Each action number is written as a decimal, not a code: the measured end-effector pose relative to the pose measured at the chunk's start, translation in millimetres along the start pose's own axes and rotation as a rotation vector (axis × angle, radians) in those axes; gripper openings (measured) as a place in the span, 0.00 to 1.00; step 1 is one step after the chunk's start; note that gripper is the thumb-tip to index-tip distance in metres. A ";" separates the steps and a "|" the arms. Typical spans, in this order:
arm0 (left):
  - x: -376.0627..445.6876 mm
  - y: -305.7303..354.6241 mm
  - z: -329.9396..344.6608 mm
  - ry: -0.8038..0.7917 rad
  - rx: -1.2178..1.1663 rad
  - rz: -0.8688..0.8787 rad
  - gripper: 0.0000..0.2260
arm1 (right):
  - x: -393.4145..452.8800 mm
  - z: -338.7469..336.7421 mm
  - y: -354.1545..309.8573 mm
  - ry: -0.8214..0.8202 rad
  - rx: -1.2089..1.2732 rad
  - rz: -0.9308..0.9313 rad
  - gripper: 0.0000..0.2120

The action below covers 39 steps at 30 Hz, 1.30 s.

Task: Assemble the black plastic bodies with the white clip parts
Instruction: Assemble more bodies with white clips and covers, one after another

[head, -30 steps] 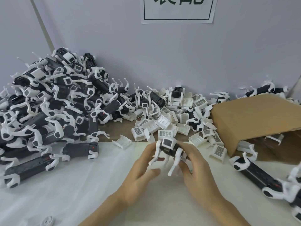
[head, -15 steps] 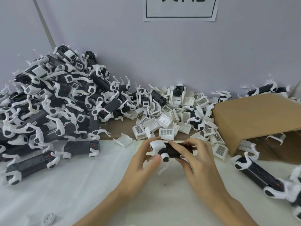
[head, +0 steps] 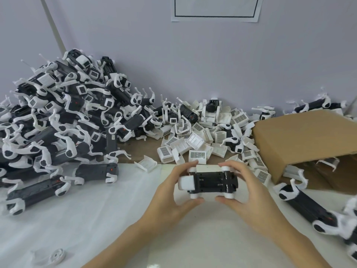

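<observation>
Earlier we held the black body (head: 212,182) tilted above the white sheet (head: 96,219), its white legs hanging down between our hands. Now we have turned it flat, open underside facing up, long axis running across in front of the heap of white clip parts (head: 195,144). Our left hand (head: 172,192) has shifted to grip its white-capped end, and our right hand (head: 245,192) now grips the opposite end, finger and thumb on the white corner pieces.
</observation>
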<state>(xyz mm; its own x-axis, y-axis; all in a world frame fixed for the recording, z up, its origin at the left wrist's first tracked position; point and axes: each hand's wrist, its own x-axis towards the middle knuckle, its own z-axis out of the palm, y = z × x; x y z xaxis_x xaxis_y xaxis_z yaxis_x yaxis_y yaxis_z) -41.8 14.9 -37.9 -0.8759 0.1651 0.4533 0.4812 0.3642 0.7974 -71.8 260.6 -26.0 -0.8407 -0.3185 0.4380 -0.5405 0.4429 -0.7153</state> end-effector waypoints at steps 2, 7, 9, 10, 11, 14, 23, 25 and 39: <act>0.3 -1.3 3.2 0.035 0.059 0.039 0.34 | -1.2 1.2 1.3 0.043 -0.125 -0.068 0.38; -1.0 -3.5 2.5 0.089 0.087 0.097 0.32 | -0.1 2.5 -2.9 0.069 -0.129 -0.122 0.37; -1.4 -2.5 1.3 0.072 0.011 0.019 0.26 | -0.8 -0.6 -5.8 0.049 -0.023 -0.023 0.34; -1.7 -1.3 1.3 0.079 -0.039 -0.033 0.22 | -1.8 -0.5 -7.6 0.046 0.062 0.043 0.31; -2.0 0.1 1.5 0.099 -0.090 -0.084 0.18 | -2.6 0.9 -9.3 0.040 0.140 0.097 0.28; -0.3 0.4 0.5 0.210 -0.255 -0.219 0.12 | -2.7 13.2 -15.6 -0.020 0.285 0.198 0.20; 7.2 -7.6 -4.1 0.318 -0.415 -0.360 0.29 | 29.7 36.7 -28.9 -0.063 0.386 0.389 0.16; 7.7 -8.8 -5.3 0.336 -0.462 -0.330 0.31 | 37.8 41.0 -28.8 -0.045 0.481 0.433 0.15; 10.4 -14.2 -5.3 0.247 -0.633 -0.386 0.29 | 33.5 52.1 -28.9 0.141 0.535 0.418 0.14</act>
<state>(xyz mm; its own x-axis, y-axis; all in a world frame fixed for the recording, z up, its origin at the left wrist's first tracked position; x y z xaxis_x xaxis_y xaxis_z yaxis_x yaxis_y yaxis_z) -57.5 6.7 -42.4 -0.9882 -0.1030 0.1134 0.1361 -0.2504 0.9585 -82.7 193.5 -19.1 -0.9907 -0.0834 0.1073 -0.1093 0.0196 -0.9938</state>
